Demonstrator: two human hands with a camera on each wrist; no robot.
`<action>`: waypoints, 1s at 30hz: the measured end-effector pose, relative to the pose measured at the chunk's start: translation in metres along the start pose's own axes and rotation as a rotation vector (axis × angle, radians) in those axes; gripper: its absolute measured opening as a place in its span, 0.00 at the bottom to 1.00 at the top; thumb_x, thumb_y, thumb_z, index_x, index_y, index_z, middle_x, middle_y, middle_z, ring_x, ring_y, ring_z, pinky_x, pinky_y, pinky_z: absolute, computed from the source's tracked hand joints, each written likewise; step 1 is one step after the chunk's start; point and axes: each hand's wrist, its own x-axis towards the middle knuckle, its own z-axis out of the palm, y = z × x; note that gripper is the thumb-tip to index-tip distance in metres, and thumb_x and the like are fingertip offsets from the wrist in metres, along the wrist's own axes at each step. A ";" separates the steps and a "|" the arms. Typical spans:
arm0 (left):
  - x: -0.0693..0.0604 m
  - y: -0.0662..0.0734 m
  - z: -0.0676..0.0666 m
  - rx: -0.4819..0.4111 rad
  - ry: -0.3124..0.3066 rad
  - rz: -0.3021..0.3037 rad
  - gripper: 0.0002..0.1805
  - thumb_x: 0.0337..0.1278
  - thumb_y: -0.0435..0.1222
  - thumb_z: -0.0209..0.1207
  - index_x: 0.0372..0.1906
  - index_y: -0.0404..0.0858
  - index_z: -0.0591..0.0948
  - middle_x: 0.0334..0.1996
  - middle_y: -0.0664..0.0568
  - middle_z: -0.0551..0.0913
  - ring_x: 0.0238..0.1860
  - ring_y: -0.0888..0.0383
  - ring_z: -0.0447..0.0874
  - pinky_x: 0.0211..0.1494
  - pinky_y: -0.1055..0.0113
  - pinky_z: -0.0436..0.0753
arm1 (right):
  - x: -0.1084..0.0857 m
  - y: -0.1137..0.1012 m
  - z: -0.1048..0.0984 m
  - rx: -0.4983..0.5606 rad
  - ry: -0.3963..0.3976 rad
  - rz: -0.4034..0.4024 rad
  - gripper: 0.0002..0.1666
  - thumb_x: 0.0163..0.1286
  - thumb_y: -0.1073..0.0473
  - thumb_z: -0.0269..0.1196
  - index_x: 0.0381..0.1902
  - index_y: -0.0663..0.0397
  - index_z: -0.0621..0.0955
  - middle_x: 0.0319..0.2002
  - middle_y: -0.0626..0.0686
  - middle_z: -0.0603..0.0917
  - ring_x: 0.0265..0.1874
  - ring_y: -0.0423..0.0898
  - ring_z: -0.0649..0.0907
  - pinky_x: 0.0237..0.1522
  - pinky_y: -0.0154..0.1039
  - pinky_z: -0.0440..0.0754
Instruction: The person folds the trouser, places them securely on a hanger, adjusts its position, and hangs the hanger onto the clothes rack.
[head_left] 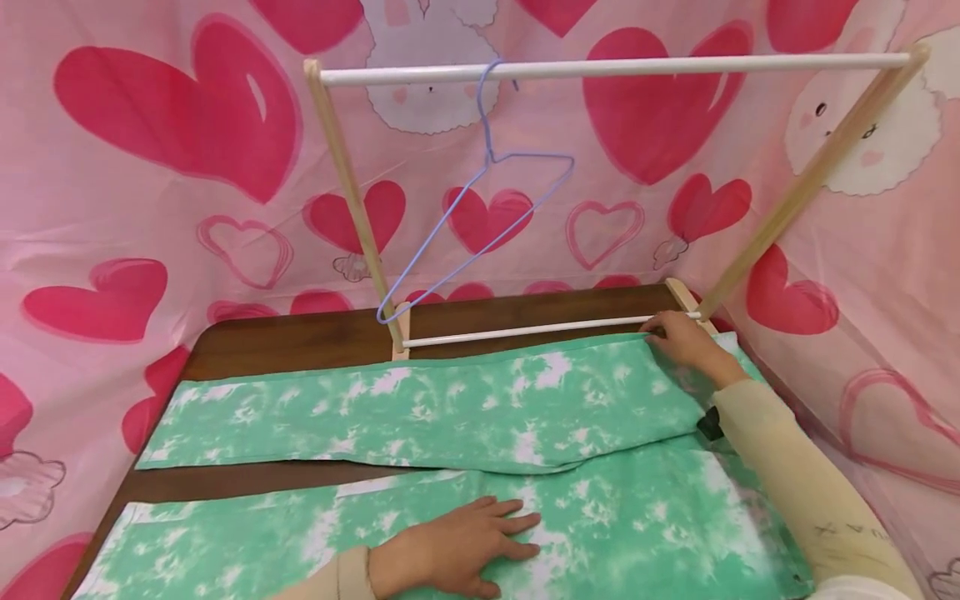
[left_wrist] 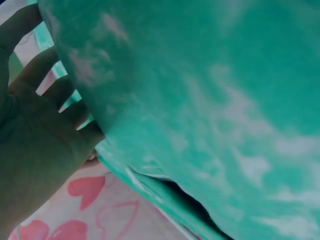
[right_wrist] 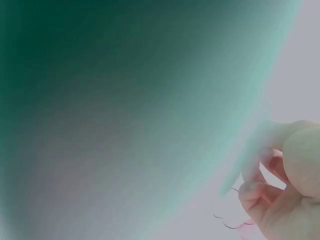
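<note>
Green-and-white tie-dye trousers (head_left: 420,408) lie spread over the table, one leg behind the other. My left hand (head_left: 465,546) rests on the front part with its fingers spread; in the left wrist view the hand (left_wrist: 45,115) lies against the green cloth (left_wrist: 165,100). At the back right, my right hand (head_left: 686,343) has its fingers curled at the upper edge of the cloth. The right wrist view shows the right hand (right_wrist: 280,185) pinching the edge of the cloth (right_wrist: 125,100), which fills most of that view.
Behind the cloth stands a wooden rack with a white top bar (head_left: 637,67) and a white lower bar (head_left: 525,331). A blue hanger (head_left: 442,221) hangs from the top bar. Brown tabletop (head_left: 262,342) shows at the back left. Pink heart-printed fabric (head_left: 135,208) surrounds the table.
</note>
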 end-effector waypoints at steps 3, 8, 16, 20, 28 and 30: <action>-0.003 0.010 -0.011 -0.012 -0.025 -0.020 0.38 0.64 0.55 0.63 0.77 0.61 0.64 0.81 0.59 0.52 0.81 0.54 0.52 0.76 0.54 0.66 | 0.004 -0.001 -0.008 -0.020 0.107 0.040 0.10 0.68 0.70 0.64 0.45 0.70 0.86 0.42 0.67 0.86 0.43 0.65 0.84 0.48 0.64 0.81; -0.006 0.016 -0.017 -0.044 -0.056 -0.039 0.40 0.61 0.54 0.65 0.77 0.60 0.65 0.81 0.60 0.53 0.81 0.54 0.53 0.76 0.55 0.66 | 0.010 0.005 -0.012 -0.030 0.245 0.112 0.10 0.69 0.71 0.61 0.45 0.71 0.85 0.43 0.70 0.85 0.45 0.67 0.82 0.50 0.66 0.77; -0.012 0.015 -0.032 -0.077 0.047 0.001 0.26 0.68 0.47 0.64 0.69 0.55 0.76 0.76 0.58 0.66 0.75 0.58 0.65 0.70 0.64 0.73 | 0.001 0.002 -0.001 0.076 0.025 0.062 0.18 0.70 0.73 0.59 0.55 0.79 0.78 0.51 0.76 0.80 0.48 0.71 0.82 0.52 0.66 0.79; -0.034 0.012 -0.055 -0.099 0.220 -0.061 0.19 0.71 0.40 0.61 0.64 0.50 0.81 0.71 0.53 0.74 0.70 0.58 0.72 0.67 0.62 0.76 | -0.013 -0.021 0.000 0.110 0.074 -0.018 0.14 0.70 0.72 0.61 0.52 0.71 0.82 0.48 0.68 0.84 0.40 0.60 0.85 0.44 0.57 0.84; -0.105 -0.039 -0.077 -0.243 0.419 -0.491 0.25 0.72 0.39 0.60 0.69 0.37 0.76 0.75 0.36 0.64 0.75 0.39 0.62 0.66 0.43 0.75 | -0.045 -0.097 0.012 0.338 -0.368 -0.166 0.11 0.69 0.70 0.60 0.43 0.59 0.88 0.29 0.49 0.87 0.21 0.34 0.74 0.28 0.34 0.77; -0.120 -0.054 -0.077 -0.221 0.445 -0.563 0.27 0.71 0.39 0.60 0.70 0.34 0.73 0.74 0.31 0.62 0.75 0.33 0.60 0.66 0.37 0.72 | -0.049 -0.109 0.022 0.357 -0.480 -0.163 0.12 0.71 0.69 0.59 0.48 0.63 0.86 0.26 0.47 0.86 0.18 0.33 0.73 0.28 0.33 0.76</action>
